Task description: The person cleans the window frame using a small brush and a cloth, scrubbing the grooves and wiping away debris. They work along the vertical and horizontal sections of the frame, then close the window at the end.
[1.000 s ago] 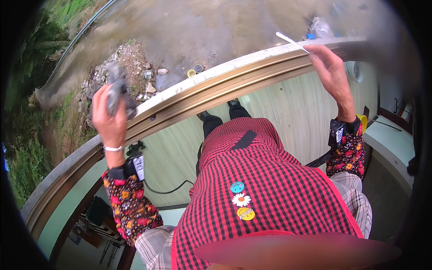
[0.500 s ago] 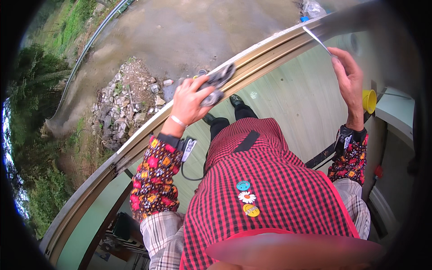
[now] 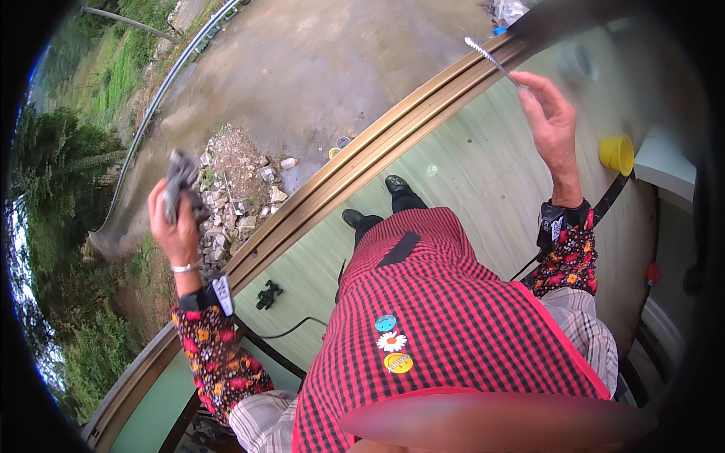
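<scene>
My left hand (image 3: 175,235) is closed round a crumpled grey rag (image 3: 183,185), held up at the left beyond the gold-coloured window track (image 3: 362,170). My right hand (image 3: 551,117) pinches a thin, pale metal tool (image 3: 489,59) between thumb and fingers. Its far end has a row of small notches or teeth and points up and left over the track; its exact kind I cannot make out. The track has long parallel grooves and runs from lower left to upper right, with neither hand plainly touching it.
Pale wood-look floor (image 3: 453,174) lies under my dark shoes (image 3: 396,183). A yellow bucket (image 3: 617,155) stands at the right beside a white ledge (image 3: 668,162). A small black object (image 3: 268,294) and a dark cable lie at the left. Outside, far below, are a rubble pile (image 3: 242,177) and wet ground.
My left hand has swung left and down, carrying the rag off the track to the outer side. The right hand with the tool has shifted somewhat left. The view has shifted slightly.
</scene>
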`<state>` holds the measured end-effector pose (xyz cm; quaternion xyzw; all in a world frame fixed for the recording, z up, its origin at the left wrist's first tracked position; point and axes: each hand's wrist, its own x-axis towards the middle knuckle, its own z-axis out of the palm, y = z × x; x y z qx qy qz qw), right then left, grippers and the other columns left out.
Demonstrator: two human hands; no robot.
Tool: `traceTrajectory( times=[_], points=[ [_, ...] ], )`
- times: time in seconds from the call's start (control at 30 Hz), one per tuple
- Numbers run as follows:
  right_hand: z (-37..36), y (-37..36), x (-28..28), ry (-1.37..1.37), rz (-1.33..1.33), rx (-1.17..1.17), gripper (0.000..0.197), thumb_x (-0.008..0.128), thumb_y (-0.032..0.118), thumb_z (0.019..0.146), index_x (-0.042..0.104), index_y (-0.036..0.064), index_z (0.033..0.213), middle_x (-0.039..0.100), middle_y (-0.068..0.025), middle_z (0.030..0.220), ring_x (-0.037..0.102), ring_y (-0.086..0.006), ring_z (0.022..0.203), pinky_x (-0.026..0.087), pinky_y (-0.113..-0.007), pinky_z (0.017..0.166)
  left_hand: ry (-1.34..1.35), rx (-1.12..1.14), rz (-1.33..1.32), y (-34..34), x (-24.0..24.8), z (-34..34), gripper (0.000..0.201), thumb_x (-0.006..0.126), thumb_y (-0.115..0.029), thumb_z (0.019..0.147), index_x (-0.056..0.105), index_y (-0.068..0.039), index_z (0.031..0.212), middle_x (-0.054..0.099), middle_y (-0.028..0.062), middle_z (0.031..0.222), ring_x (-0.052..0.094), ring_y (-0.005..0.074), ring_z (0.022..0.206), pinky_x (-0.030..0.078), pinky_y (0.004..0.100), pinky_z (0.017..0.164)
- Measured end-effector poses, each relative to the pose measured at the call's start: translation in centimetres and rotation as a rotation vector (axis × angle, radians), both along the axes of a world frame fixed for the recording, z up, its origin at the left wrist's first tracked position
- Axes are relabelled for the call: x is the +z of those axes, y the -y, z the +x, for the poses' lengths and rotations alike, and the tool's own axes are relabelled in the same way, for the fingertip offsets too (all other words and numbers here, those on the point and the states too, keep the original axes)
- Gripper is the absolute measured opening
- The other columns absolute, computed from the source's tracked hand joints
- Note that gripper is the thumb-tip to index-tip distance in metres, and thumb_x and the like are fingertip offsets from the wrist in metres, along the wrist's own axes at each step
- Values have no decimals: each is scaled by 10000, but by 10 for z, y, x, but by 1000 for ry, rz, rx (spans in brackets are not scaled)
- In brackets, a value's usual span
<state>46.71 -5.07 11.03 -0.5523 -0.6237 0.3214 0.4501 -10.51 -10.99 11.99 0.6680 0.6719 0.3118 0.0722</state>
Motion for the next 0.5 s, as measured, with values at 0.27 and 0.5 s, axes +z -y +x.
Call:
traceTrajectory(
  times=[0.27,0.5],
  points=[
    [50,56,16,95,-62,-252,245,567,6,969,662,25,1193,458,98,769,343,-8,669,261,-184,593,109,-705,74,-185,-85,369,302,722,-210,773,705,-119,1060,649,99,1168,627,359,967,534,422,855],
    [57,66,32,90,-84,-293,239,569,21,977,657,19,1199,481,100,787,367,-6,686,281,-178,609,-24,-850,-72,-112,-122,296,320,660,-207,779,691,-180,1096,592,87,1254,593,352,928,517,463,785]
  ],
)
